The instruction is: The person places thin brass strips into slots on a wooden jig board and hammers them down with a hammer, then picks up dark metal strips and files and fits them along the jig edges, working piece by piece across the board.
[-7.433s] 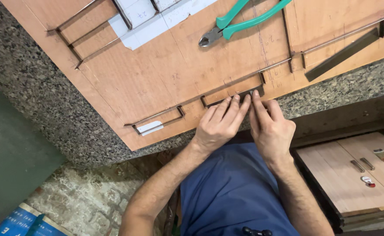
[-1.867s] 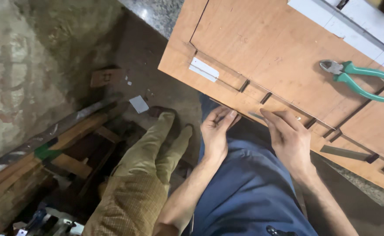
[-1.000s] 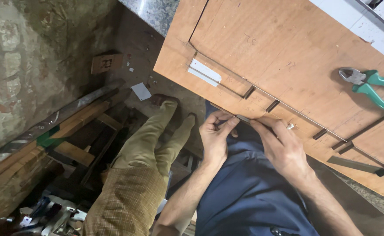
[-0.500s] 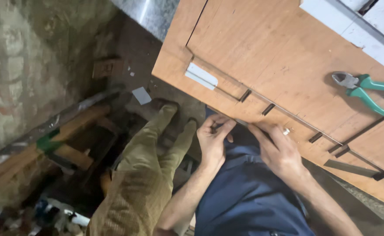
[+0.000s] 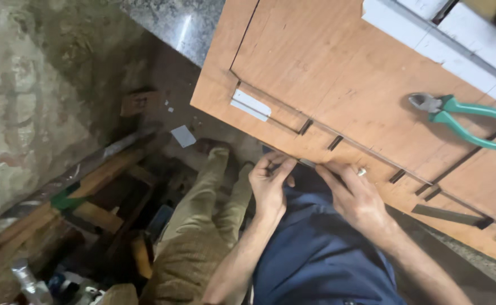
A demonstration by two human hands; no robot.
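Here, both hands pinched thin grey metal strip (image 5: 307, 163) at near edge of brown plywood board (image 5: 327, 73): left hand (image 5: 269, 183), right hand (image 5: 354, 195). Fitting step, seemingly; next needed steady, aligned press.

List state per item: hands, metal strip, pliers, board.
left hand: fingers pinched on the thin metal strip at the board edge
right hand: fingers on the same strip
pliers: green-handled, lying flat on the board, untouched
plywood board: flat, overhanging the granite counter
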